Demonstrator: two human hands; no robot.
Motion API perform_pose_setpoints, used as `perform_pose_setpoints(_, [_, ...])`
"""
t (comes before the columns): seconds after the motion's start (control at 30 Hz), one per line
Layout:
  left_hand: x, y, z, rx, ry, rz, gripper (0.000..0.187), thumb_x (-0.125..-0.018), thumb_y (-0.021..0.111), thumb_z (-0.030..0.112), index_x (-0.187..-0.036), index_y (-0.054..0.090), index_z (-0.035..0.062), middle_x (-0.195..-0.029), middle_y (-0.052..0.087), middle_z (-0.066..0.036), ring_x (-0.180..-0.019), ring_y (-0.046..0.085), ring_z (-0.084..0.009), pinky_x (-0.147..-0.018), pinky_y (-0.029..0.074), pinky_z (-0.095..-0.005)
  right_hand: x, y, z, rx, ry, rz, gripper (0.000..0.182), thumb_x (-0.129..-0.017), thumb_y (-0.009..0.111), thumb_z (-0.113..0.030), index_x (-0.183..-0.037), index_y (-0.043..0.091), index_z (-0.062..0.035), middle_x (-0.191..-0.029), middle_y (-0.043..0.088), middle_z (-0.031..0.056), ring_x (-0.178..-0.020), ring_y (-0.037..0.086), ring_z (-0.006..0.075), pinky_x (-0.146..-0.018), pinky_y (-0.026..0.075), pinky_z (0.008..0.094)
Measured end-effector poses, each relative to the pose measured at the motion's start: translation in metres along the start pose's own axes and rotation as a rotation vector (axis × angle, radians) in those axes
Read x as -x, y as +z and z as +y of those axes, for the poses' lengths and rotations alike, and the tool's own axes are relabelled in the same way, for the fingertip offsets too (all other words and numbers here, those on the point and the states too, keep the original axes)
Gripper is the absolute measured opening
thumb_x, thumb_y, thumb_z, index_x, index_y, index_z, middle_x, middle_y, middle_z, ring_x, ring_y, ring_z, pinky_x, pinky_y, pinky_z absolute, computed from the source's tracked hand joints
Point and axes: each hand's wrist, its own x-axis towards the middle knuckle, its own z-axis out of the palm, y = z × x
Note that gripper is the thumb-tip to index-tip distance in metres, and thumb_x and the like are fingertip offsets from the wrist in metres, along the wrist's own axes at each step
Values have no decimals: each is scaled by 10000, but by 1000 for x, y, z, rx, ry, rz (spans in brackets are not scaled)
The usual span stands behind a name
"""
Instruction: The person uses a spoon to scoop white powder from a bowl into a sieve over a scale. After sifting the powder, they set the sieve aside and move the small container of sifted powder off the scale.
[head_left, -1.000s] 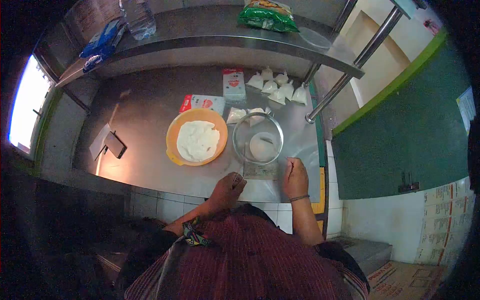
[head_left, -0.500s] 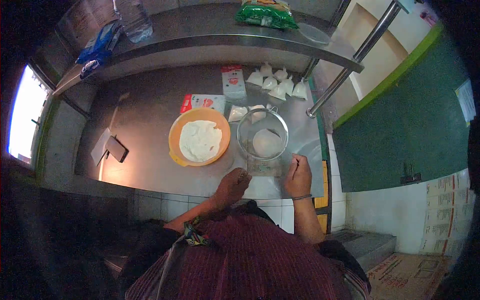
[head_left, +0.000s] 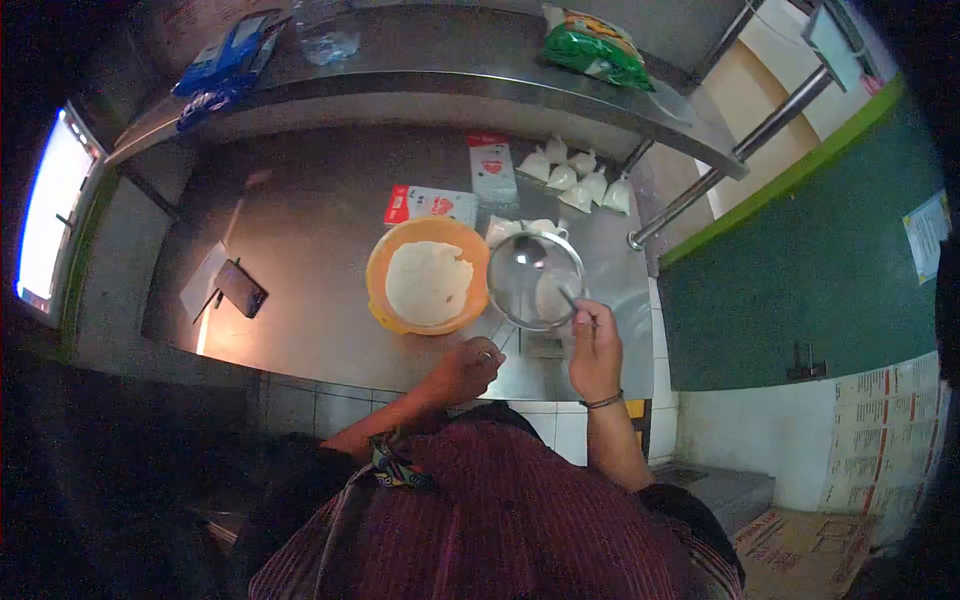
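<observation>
My right hand [head_left: 596,352] is closed round the handle of a round metal sieve [head_left: 520,275], its mesh held above the table at the bowl's right edge. Through the mesh a pale round shape shows, blurred. To the left stands an orange plastic bowl [head_left: 378,290] with a mound of white powder [head_left: 428,282] in it. My left hand [head_left: 468,368] is just in front of the bowl, fingers curled together. A thin line runs from its fingertips towards the sieve; I cannot make out what it is.
Behind the bowl are two red-and-white cartons [head_left: 430,206] and several tied bags of white powder [head_left: 575,178]. A phone [head_left: 241,289] leans on the steel table [head_left: 290,340] at left. Overhead, the shelf [head_left: 430,82] carries a green packet [head_left: 598,50] and blue packets [head_left: 228,62].
The view has shifted, moving the table items rightward in the picture. The sieve has come slightly closer to the bowl and its handle now shows at my right hand. My left hand stays curled.
</observation>
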Motion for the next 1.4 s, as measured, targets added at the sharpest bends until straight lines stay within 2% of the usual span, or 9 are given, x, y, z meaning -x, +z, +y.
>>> perform_pose_setpoints(0.07, [8,-5,-2,64,7,-51,238,-1001,608,268,-951,587,36,-692,588,-37,-584,547,-122,-539,468,-339,-10,25,-20,173,-224,-97,211,-1045,473,-145,-1183,586,-32,-983,673,183,-867,674,355,-778,524,425])
perform_pose_setpoints(0.17, [12,-14,-15,-162,150,-47,237,-995,618,264,-940,602,34,-691,590,-38,-582,553,-134,-540,469,-344,-22,67,-42,344,-209,-327,198,-1043,471,-152,-1167,575,-39,-1030,676,226,-958,657,445,-810,522,490])
perform_pose_setpoints(0.53, [20,-37,-27,-169,229,-167,259,-968,650,250,-917,601,0,-774,620,-119,-744,602,-214,-708,500,-418,-44,165,-12,590,-163,-570,241,-1037,446,-206,-1168,584,-59,-1035,700,216,-958,683,417,-835,537,509])
perform_pose_setpoints(0.7, [13,-42,-47,-138,362,-176,231,-1007,593,225,-896,559,25,-717,505,-65,-691,482,-164,-666,463,-399,-37,173,-16,440,-48,-610,287,-1023,432,-234,-1154,608,-49,-1065,697,237,-1017,672,420,-893,524,522])
perform_pose_setpoints(0.93, [16,-55,-43,-316,479,-155,264,-990,619,258,-911,563,13,-758,585,-139,-713,585,-227,-690,491,-442,-38,164,4,335,-137,-521,266,-1046,419,-220,-1115,605,-42,-990,686,202,-948,672,413,-849,532,496])
perform_pose_setpoints(1.0, [18,-59,-41,-265,384,-193,259,-984,625,260,-935,575,10,-780,622,-148,-722,620,-252,-698,506,-452,-39,157,5,255,-101,-453,218,-1055,476,-181,-1135,612,-31,-856,677,111,-795,673,231,-755,539,353])
perform_pose_setpoints(1.1, [17,-61,-37,-238,368,-164,248,-982,629,256,-963,592,11,-784,634,-138,-725,629,-249,-698,513,-440,-35,141,-6,161,-76,-402,215,-1060,476,-179,-1138,609,-28,-816,645,68,-757,632,184,-737,532,329])
perform_pose_setpoints(1.23, [18,-61,-30,-212,341,-170,270,-956,667,278,-908,597,22,-757,624,-120,-688,604,-230,-666,491,-424,-31,137,-16,262,-178,-377,199,-1054,485,-170,-1146,603,-39,-828,670,94,-762,667,225,-727,542,351])
perform_pose_setpoints(1.4, [15,-56,-42,-283,468,-147,229,-984,626,242,-990,607,14,-787,648,-125,-727,644,-241,-706,528,-420,-26,141,-31,328,-97,-351,199,-1044,475,-191,-1137,592,-59,-857,697,185,-816,691,397,-731,539,501])
